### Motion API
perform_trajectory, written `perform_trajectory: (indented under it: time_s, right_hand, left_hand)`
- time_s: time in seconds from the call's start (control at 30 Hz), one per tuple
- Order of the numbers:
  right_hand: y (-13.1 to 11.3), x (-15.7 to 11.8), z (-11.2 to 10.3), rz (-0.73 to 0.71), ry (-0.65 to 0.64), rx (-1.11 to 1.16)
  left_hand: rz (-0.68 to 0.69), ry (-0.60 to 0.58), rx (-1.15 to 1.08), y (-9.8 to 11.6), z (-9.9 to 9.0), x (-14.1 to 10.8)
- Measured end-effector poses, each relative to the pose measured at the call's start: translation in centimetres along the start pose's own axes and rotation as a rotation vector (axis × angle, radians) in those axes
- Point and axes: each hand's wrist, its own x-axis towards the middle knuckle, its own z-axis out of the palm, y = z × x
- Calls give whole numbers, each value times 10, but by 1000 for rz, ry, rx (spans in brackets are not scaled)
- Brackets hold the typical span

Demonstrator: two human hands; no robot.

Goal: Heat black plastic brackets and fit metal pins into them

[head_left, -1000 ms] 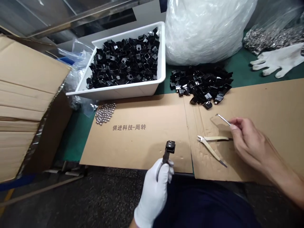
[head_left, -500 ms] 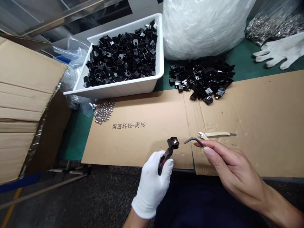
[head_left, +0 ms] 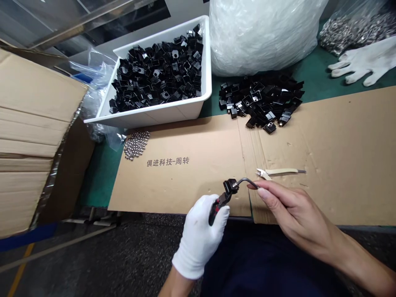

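Note:
My left hand (head_left: 199,235), in a white glove, is closed around black-and-red pliers (head_left: 220,203). Clamped in the jaws is a small black plastic part (head_left: 229,186) with a bright metal piece at its right side. My bare right hand (head_left: 297,218) pinches a bent hex key (head_left: 246,180) between thumb and fingers. The key's short end meets the metal piece in the black part; how deep it sits cannot be made out. Just beyond my right fingers, cream-handled cutters (head_left: 280,171) lie on the cardboard (head_left: 198,181).
A white bin (head_left: 148,115) full of black parts stands at the back. Right of it are a loose pile of black parts (head_left: 262,101) and a large plastic bag (head_left: 266,37). Small metal cylinders (head_left: 136,145) lie at left, a white glove (head_left: 365,62) at far right.
The hex key has moved left, from apart to touching the black part. My left hand has shifted slightly right with the pliers and the part.

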Motion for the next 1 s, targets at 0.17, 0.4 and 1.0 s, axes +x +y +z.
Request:
perform_trajectory:
  time_s: [0.17,0.4,1.0]
  right_hand:
    - [0,-3,0,64,-57,27]
    - [-7,-5,-1,144,-121,143]
    - [13,-12,6,565,-315,706]
  left_hand:
    - [6,-13,-3,2,-1,1]
    - [-57,-63,-99,10,-3,0]
    - [-295,-226,-339,18,25,-24]
